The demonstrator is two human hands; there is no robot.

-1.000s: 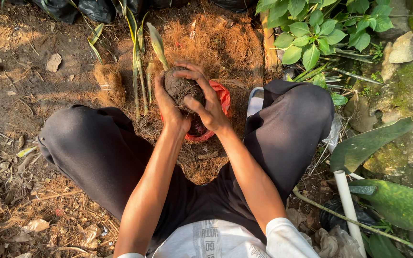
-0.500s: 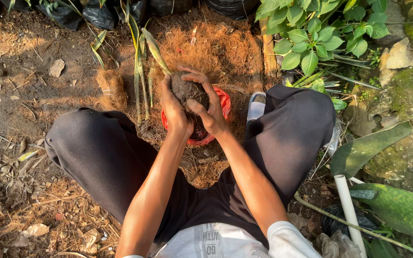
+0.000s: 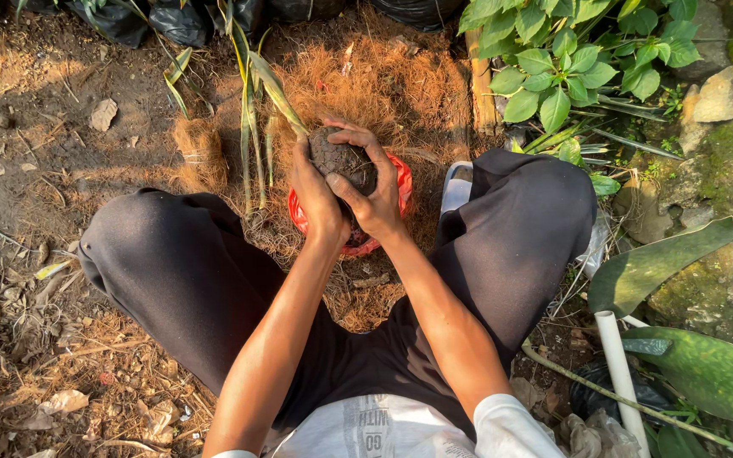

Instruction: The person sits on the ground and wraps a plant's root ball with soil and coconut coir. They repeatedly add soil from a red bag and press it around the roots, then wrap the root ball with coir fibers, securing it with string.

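Note:
Both hands press around a dark ball of soil (image 3: 341,159) at the root of a small plant whose long green leaves (image 3: 258,85) rise up and to the left. My left hand (image 3: 316,199) cups the ball's left side and my right hand (image 3: 377,191) wraps its right side and top. Under the hands sits a red bowl (image 3: 400,182), mostly hidden. I squat with my knees in black trousers (image 3: 171,263) on either side, over a heap of brown coconut fibre (image 3: 383,85).
Black plastic bags (image 3: 180,17) line the top edge. A leafy green bush (image 3: 570,59) and stones (image 3: 719,93) are at the upper right. A white pipe (image 3: 617,365) and broad green leaves (image 3: 706,365) lie at the lower right. Bare earth with dry leaves spreads left.
The view has shifted slightly; my hands keep hold of the soil ball over the red bowl, with the fingers re-gripping a little.

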